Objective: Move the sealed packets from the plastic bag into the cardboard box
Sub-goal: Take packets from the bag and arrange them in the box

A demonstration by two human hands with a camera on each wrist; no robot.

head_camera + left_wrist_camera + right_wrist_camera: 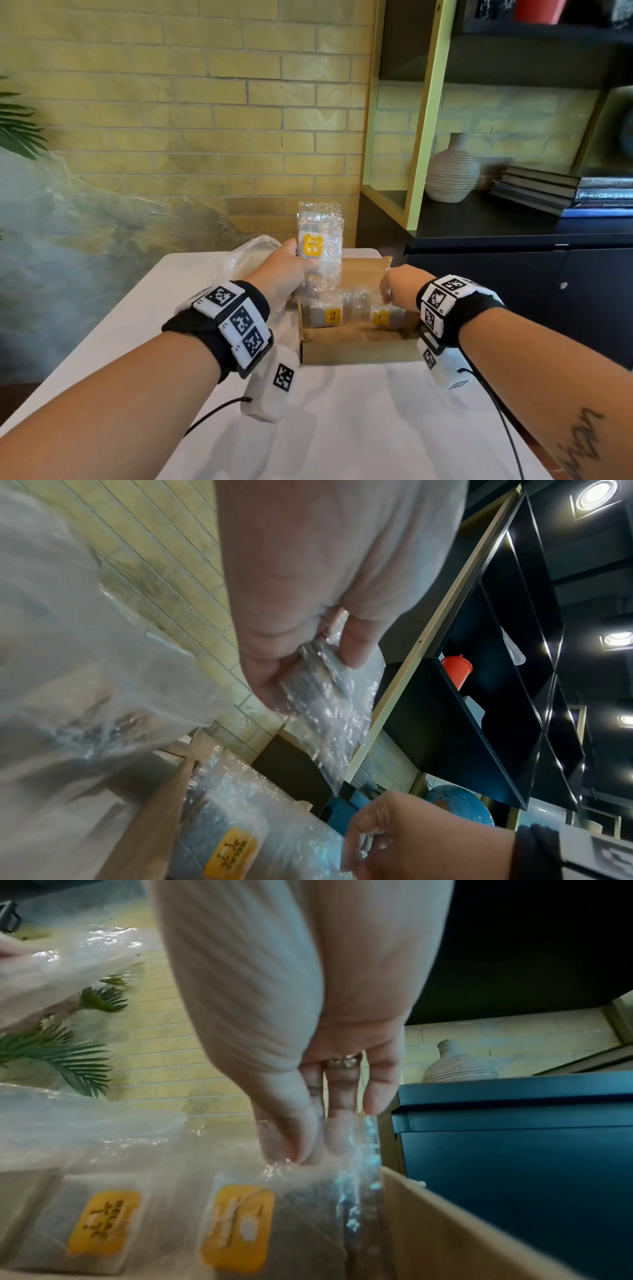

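My left hand (301, 270) grips a small upright stack of clear sealed packets (320, 246) with a yellow label, held above the far left corner of the open cardboard box (359, 351). In the left wrist view the thumb and fingers of that left hand (318, 664) curl round the held packets (329, 710). Two labelled packets lie in the box: a left packet (327, 315) and a right packet (385, 317). My right hand (387, 298) reaches into the box. In the right wrist view my right hand (308, 1156) pinches the clear top of the right packet (240, 1229). The crumpled plastic bag (246, 257) lies behind my left hand.
The box stands on a table with a white cloth (342, 428). A black cabinet (513, 267) with a ribbed vase (452, 171) and stacked books (555, 192) is close on the right. A brick wall lies behind, and plant leaves (17, 126) show at the left.
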